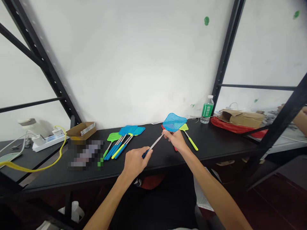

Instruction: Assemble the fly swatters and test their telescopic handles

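Note:
A blue fly swatter (pixel 174 122) is held up in front of me above the black table, its metal rod slanting up to the right. My left hand (pixel 137 159) is wrapped round its dark blue handle. With its fingers closed, my right hand (pixel 176 138) grips the rod just below the mesh head. Behind my right hand lie a red fly swatter (pixel 176 149), mostly hidden, and a yellow-green fly swatter (pixel 193 143). To the left, several fly swatters with blue heads (pixel 130 130) lie fanned together, beside one with a green head (pixel 113 137).
An open cardboard box (pixel 81 131) and a blurred-out object (pixel 86 155) are at the left, near a white power strip (pixel 49 141) and a yellow cable (pixel 62 150). A water bottle (pixel 207 110) stands at the back right. Another person's arm (pixel 301 121) shows at the far right.

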A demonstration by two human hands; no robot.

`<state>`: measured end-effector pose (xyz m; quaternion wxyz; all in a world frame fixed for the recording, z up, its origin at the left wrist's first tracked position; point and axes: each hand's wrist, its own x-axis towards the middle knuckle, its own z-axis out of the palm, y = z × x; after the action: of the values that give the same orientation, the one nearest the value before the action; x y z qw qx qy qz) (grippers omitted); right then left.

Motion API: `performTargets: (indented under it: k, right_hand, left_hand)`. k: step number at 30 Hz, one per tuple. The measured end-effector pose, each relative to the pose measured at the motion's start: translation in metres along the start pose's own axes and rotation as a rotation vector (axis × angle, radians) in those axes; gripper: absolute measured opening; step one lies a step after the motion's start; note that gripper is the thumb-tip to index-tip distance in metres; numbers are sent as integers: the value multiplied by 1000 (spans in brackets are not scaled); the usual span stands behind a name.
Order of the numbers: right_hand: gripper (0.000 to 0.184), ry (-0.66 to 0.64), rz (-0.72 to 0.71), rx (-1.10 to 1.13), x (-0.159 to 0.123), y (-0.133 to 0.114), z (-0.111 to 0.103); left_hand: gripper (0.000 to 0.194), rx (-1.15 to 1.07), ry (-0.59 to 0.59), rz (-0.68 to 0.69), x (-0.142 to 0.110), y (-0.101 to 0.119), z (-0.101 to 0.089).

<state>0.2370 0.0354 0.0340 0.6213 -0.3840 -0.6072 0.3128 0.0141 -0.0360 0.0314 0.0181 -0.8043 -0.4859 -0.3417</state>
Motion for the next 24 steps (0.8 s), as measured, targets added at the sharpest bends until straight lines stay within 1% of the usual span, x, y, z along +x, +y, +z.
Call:
performTargets:
  k: [2,4,6,8,11,14,18,22,24]
  right_hand:
    - [38,-5,12,12,2,0,-5]
    - [38,1,22,21,4,0,-11]
    - [38,26,14,40,6,-1,-18]
    - [38,53,-1,59,9,-2,-24]
    - [40,69,5,67,11,-5,-32]
    - [42,42,44,101,10,-8,-36]
    - [43,-13,164,264,8,-13,-34]
    - [46,-48,254,486,8,-14,-29]
    - [47,-51,261,512,8,-12,-26]
  left_hand:
    - [37,-103,-81,2,2,1,-5]
    - [43,-262,-172,5,4,-1,-10]
    - [44,-434,-261,-17,5,-5,-13]
    - [43,-582,-345,-69,6,-11,-14]
    - [43,-726,-443,-124,7,-22,-8]
    - [42,-826,-473,-152,6,-30,2]
    - [39,-904,-442,-204,3,-34,13]
    - [38,-945,-422,-215,1,-34,14]
    - [38,-947,-431,-204,1,-34,13]
